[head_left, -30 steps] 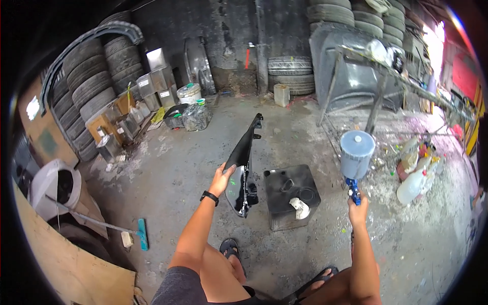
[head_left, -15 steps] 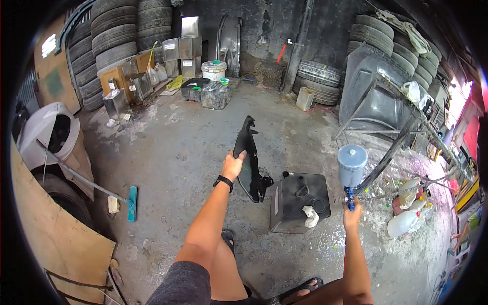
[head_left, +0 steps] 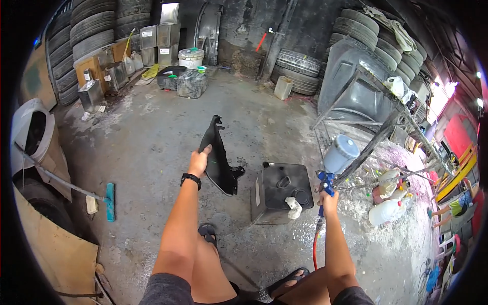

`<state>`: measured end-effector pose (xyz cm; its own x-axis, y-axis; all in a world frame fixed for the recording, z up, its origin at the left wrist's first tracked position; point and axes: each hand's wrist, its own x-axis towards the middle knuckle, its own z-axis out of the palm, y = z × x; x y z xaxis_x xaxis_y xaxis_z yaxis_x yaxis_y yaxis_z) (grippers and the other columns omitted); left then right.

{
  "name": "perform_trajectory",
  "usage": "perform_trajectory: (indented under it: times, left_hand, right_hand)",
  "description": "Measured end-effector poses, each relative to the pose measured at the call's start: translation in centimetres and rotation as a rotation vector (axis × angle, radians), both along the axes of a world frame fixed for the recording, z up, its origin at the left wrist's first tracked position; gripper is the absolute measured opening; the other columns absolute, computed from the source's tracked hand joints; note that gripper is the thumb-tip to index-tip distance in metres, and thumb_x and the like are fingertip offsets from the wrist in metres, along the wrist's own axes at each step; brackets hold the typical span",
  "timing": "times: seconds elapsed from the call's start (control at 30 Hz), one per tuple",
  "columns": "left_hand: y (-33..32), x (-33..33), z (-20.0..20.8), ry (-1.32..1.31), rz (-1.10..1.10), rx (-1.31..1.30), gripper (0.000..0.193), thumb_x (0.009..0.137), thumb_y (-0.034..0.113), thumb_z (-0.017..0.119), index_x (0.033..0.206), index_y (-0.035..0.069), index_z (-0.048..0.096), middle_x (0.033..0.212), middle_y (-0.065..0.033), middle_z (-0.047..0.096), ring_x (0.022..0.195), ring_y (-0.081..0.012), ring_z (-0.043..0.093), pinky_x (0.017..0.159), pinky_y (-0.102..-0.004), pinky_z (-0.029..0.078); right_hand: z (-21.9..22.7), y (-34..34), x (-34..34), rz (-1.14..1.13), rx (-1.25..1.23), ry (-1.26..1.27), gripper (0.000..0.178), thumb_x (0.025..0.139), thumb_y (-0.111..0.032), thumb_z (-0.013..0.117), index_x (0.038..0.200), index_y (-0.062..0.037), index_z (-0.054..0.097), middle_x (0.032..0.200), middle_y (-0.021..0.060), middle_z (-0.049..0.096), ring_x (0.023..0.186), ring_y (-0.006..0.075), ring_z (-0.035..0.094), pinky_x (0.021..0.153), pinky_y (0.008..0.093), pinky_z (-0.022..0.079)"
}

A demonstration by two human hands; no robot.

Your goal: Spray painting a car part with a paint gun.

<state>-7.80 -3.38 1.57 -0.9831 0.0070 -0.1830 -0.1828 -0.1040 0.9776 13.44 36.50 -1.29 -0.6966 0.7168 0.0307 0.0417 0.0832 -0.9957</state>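
Note:
My left hand (head_left: 199,161) is closed on the left edge of a black curved panel (head_left: 218,160), which it holds up in front of me. The panel stands roughly upright, with a notched tab at its top and a bracket low on its right. In my right hand (head_left: 328,200) is a blue spray gun (head_left: 327,183) with a grey-blue paint cup (head_left: 341,154) on top, tilted to the left at its base. A red-orange hose (head_left: 315,249) runs down from the gun's handle. Between the hands, a dark square metal can (head_left: 279,193) sits on the floor with a crumpled white rag (head_left: 293,208) on it.
A teal push broom (head_left: 110,202) leans at the left beside a car part. Stacked tyres (head_left: 91,30), metal tins and a white bucket (head_left: 191,58) line the back. On the right stand a metal frame (head_left: 391,122), a large grey panel (head_left: 351,81) and plastic jugs (head_left: 385,211).
The spray gun has tilted, its cup now leaning right, and its hose has come into view. The view has shifted, so the surroundings sit farther left. The left hand still grips the panel.

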Motion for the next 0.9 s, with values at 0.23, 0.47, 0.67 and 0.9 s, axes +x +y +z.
perform_trajectory:
  times: [0.23,0.47,0.67,0.9]
  left_hand:
    - [2.1,-1.8,-1.5,0.104,-0.009,-0.017,0.058,0.083,0.039,0.062,0.114,-0.010,0.057,0.101,-0.0224,0.065,0.089,-0.0292,0.065,0.082,-0.0360,0.049]
    - [5.4,0.8,2.7,0.331,0.015,-0.461,0.061,0.085,0.045,0.058,0.128,0.003,0.050,0.111,-0.0284,0.061,0.109,-0.0425,0.056,0.093,-0.0442,0.044]
    - [6.9,2.2,5.0,0.241,0.043,-0.646,0.071,0.086,0.045,0.056,0.139,0.003,0.037,0.114,-0.0312,0.059,0.111,-0.0451,0.054,0.096,-0.0455,0.042]
    - [7.2,1.9,3.9,0.260,0.090,-0.690,0.073,0.086,0.045,0.055,0.142,0.004,0.032,0.111,-0.0340,0.058,0.108,-0.0478,0.054,0.095,-0.0482,0.043]
  right_hand:
    - [2.7,5.7,3.7,-0.021,-0.114,0.037,0.006,0.070,0.000,0.052,0.076,-0.0030,0.051,0.055,0.0037,0.044,0.043,0.0140,0.042,0.038,0.0290,0.038]
    - [3.9,9.9,7.1,-0.163,0.028,0.037,0.005,0.069,-0.003,0.050,0.073,-0.0031,0.051,0.053,0.0039,0.043,0.040,0.0150,0.041,0.036,0.0305,0.038]
    - [0.8,11.8,10.0,-0.350,0.034,-0.020,0.016,0.069,-0.003,0.048,0.082,-0.0004,0.056,0.053,0.0029,0.043,0.038,0.0138,0.042,0.034,0.0296,0.041]
    - [-3.6,14.3,13.2,-0.523,-0.010,-0.087,0.009,0.067,-0.003,0.051,0.075,-0.0016,0.051,0.053,0.0052,0.043,0.038,0.0157,0.043,0.033,0.0293,0.039]
